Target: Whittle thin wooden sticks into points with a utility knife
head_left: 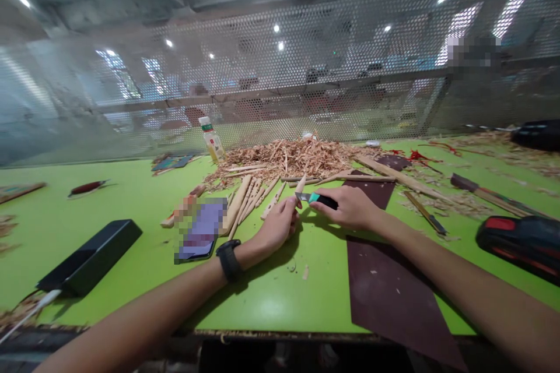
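Note:
My left hand (280, 222) is closed around a small pale wooden stick (301, 184), whose tapered end points up and away from me. A utility knife (322, 200) with a black and teal handle is gripped in my right hand (350, 206). Its blade reaches left and meets the stick just above my left fingers; whether it cuts in cannot be made out. Beyond my hands lies a large heap of wood shavings (289, 157). Several carved wooden sticks (249, 198) lie just left of my left hand.
Left of my hands are a phone (203, 230) and a black power bank (91, 256) with a white cable. A bottle (212, 140) stands near the perforated screen (280, 81). Dark sandpaper (389, 291) lies under my right forearm. A black and red tool (520, 245) sits far right.

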### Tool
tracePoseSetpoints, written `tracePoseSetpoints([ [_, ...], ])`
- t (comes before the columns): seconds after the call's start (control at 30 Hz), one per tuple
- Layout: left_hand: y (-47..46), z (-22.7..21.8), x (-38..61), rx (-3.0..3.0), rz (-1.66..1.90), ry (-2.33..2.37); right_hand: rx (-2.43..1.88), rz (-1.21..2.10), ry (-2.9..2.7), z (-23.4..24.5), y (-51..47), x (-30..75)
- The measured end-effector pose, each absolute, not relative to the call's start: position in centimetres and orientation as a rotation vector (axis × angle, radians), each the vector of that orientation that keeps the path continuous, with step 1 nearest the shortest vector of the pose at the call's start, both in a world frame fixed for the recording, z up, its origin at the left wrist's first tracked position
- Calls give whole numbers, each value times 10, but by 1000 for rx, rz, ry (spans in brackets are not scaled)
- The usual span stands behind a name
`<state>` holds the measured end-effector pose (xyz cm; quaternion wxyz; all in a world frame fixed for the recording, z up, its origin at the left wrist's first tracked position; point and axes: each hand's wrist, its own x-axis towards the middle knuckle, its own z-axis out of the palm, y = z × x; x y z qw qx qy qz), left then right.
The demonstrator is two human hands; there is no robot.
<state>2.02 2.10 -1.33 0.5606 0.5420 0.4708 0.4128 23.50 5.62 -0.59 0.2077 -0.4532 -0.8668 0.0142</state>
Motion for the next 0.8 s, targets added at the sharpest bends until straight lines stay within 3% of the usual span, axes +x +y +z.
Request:
tracePoseSetpoints([
  [0.63, 27, -17, 18, 1386, 1018, 1220, -1281, -17, -2387, -8, 55, 228],
  [0.8, 16, -14, 17, 1612, 975, 1189, -1495, 83, -2163, -3, 77, 258],
])
